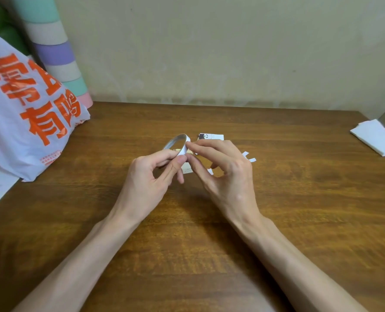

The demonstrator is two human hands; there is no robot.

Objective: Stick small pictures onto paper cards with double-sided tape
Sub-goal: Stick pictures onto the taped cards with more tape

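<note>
Fingers [162, 157] of the left hand [151, 176] curled round a roll of tape [175, 141] above the desk [299, 199], right hand [227, 179] thumb and forefinger pinching the roll's white edge, small picture [210, 136] lying just behind, white paper scraps [250, 157] beside the right hand, plastic bag [25, 113] far left

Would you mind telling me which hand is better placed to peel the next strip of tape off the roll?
Probably the right hand: its fingertips pinch at the edge of the tape roll, while the left hand grips it.
</note>
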